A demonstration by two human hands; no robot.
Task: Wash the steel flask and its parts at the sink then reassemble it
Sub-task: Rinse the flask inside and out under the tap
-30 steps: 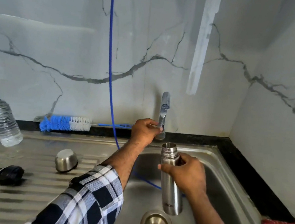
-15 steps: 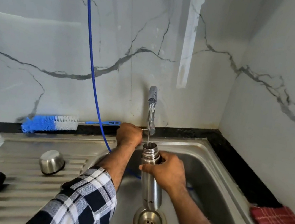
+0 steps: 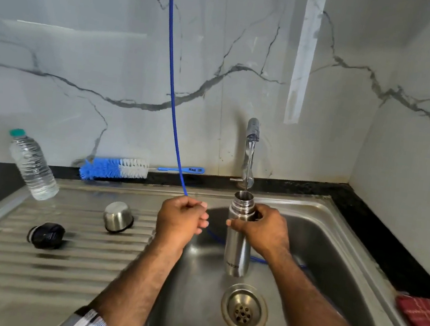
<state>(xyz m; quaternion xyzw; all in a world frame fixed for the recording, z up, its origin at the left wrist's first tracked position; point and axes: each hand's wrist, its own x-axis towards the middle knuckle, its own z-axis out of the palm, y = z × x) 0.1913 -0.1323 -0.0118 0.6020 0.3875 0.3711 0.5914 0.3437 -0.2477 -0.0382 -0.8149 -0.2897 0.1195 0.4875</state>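
Note:
My right hand grips the steel flask just below its threaded neck and holds it upright over the sink basin. A thin stream of water falls from the tap into the flask's open mouth. My left hand hovers left of the flask with its fingers curled, holding nothing I can see; the blue hose runs behind it. The steel cup lid and the black stopper lie on the ribbed drainboard.
A blue and white bottle brush lies along the back ledge. A clear plastic water bottle stands at the drainboard's far left. The drain sits below the flask. A red cloth lies on the dark counter at right.
My left hand has left the tap lever and drawn back toward me. Water now runs into the flask, which my right hand has kept under the spout.

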